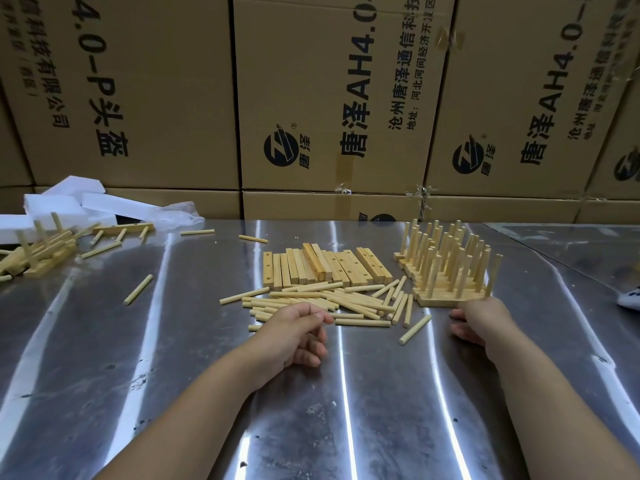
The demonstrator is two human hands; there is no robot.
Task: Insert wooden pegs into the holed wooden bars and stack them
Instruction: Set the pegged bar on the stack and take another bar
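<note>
A pile of loose wooden pegs [322,303] lies mid-table. Just behind it is a row of holed wooden bars [325,268] lying side by side. To their right stand several bars with upright pegs [450,268], packed in rows. My left hand [298,337] rests at the near edge of the peg pile, fingers loosely curled, with nothing seen in them. My right hand [481,323] hovers just in front of the nearest pegged bar, fingers relaxed and holding nothing. One peg [415,329] lies between my hands.
The table [207,393] is shiny sheet metal. At far left lie more pegged bars [38,251] in a heap, white foam blocks [69,202] and a plastic bag [180,213]. A stray peg [138,289] lies left of centre. Cardboard boxes [329,98] wall off the back.
</note>
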